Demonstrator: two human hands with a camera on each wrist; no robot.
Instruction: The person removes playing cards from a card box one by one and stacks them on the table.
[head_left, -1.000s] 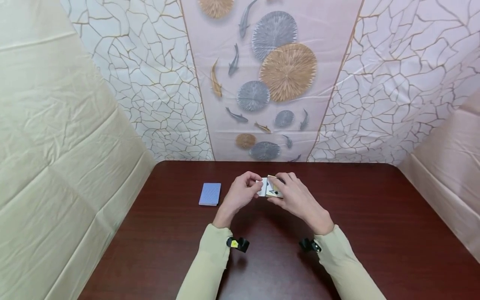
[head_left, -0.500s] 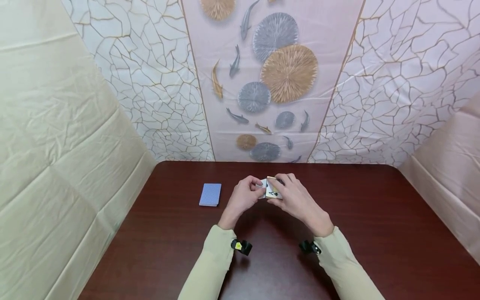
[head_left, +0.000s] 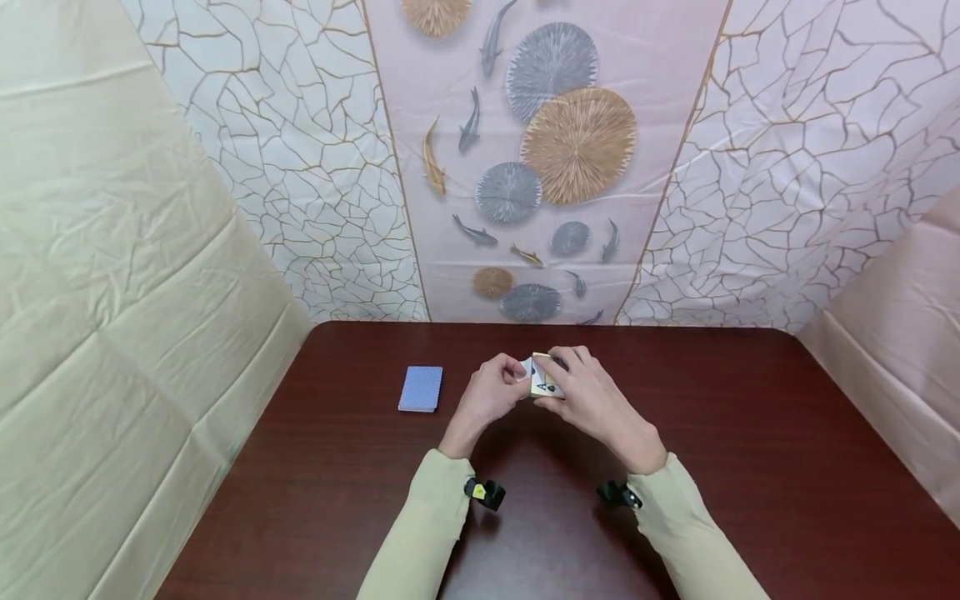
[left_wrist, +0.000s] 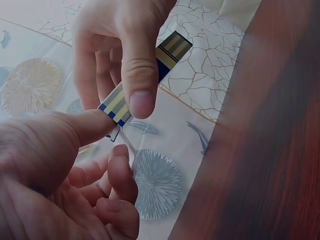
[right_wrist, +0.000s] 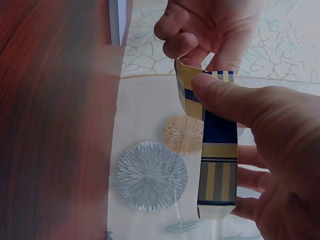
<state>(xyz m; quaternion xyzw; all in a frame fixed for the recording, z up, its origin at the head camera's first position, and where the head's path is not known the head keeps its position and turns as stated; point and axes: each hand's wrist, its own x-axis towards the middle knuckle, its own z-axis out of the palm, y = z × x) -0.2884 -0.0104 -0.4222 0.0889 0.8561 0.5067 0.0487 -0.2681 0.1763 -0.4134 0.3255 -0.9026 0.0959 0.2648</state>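
Note:
My right hand [head_left: 592, 396] grips a small playing card box [head_left: 545, 379] above the table, its ace face up. The right wrist view shows its side [right_wrist: 218, 170], striped in dark blue, gold and grey, with the right thumb lying along it. A flap [right_wrist: 190, 92] stands out at the end toward the left hand. My left hand [head_left: 487, 396] pinches that end; in the left wrist view its thumb presses the box end [left_wrist: 115, 107] while the other fingers curl below. The inside of the box is hidden. A blue-backed deck of cards [head_left: 421, 389] lies left of the hands.
The dark reddish-brown table [head_left: 720, 450] reaches a patterned cloth backdrop [head_left: 573, 275] at its far edge. Beige cloth walls [head_left: 150, 333] stand on both sides. Each sleeve carries a black wrist camera [head_left: 487, 493].
The left hand has shifted slightly right, closer to the box, covering more of the white flap end. The right hand and the deck stay in place.

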